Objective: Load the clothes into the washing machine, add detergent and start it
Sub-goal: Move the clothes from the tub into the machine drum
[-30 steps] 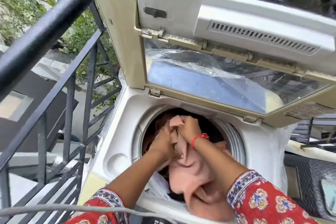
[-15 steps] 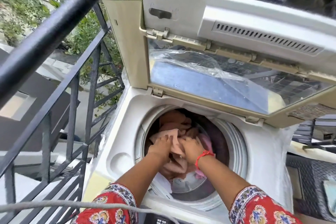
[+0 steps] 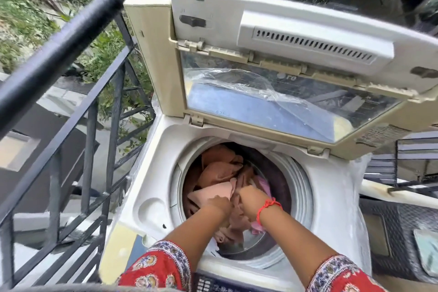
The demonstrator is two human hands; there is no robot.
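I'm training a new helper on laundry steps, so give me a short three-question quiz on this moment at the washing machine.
1. True or false: the lid of the washing machine is shut.
2. Where are the two hands? A) on the railing B) down in the drum among the pink clothes C) on the lid
3. Which wrist wears the red thread?

Key:
1. False, it stands open.
2. B: the left hand and right hand are both pressed into the clothes.
3. The right.
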